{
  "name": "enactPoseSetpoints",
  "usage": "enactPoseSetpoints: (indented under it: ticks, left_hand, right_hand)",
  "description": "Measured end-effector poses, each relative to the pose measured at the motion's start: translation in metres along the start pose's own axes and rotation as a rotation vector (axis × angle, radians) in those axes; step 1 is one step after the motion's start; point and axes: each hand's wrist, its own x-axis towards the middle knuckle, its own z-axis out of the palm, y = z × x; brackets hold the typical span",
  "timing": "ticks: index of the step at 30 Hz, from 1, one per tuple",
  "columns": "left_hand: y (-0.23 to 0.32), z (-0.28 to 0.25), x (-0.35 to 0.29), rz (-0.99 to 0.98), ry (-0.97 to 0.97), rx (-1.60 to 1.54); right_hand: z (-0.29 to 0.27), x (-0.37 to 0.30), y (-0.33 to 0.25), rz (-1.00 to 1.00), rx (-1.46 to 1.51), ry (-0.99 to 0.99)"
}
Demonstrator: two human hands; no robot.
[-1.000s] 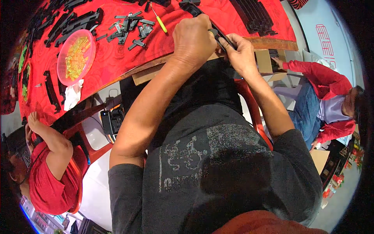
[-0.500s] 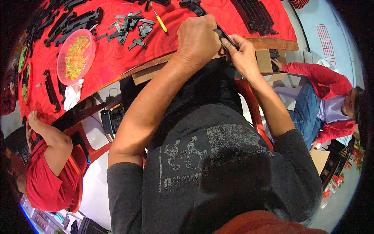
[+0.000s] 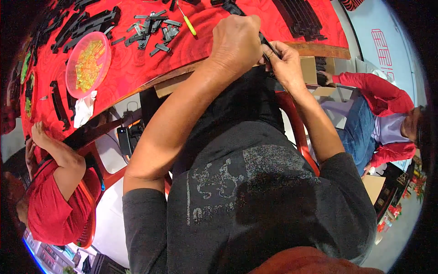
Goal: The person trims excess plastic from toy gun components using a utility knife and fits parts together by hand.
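A long black part runs slantwise between my hands at the table's near edge. My left hand is closed in a fist around its middle, back of the hand up, hiding much of it. My right hand pinches its lower end between thumb and fingers, close beside the left. What the part is exactly, I cannot tell. A yellow-handled screwdriver lies on the red cloth left of my left hand. Beyond it sits a loose heap of small grey and black parts.
A pink basket of yellow translucent pieces stands at the left, near a white tissue. Long black parts lie behind; more are stacked at the right. A cardboard box is below the edge. People in red sit either side.
My left fist has shifted slightly to the right and up along the black part, closer to my right hand. The right hand has barely moved.
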Motion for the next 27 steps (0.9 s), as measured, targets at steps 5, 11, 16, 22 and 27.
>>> enactPoseSetpoints:
  ticks: [5,11,16,22,27]
  left_hand:
    - [-0.007,-0.002,-0.001,0.012,-0.024,-0.02]
    - [-0.009,0.002,0.001,-0.009,0.007,-0.03]
    - [-0.008,-0.002,0.002,-0.044,-0.01,-0.07]
    - [-0.01,-0.001,0.003,-0.017,0.011,-0.064]
    - [-0.01,0.0,0.003,-0.004,0.005,-0.022]
  right_hand:
    - [0.003,-0.004,-0.005,0.006,-0.033,-0.002]
    - [0.0,-0.004,-0.007,0.026,-0.04,-0.048]
    - [-0.002,-0.007,-0.014,0.047,-0.025,-0.079]
    - [-0.003,-0.008,-0.016,0.048,-0.02,-0.116]
    - [-0.004,-0.007,-0.012,0.028,-0.033,-0.112]
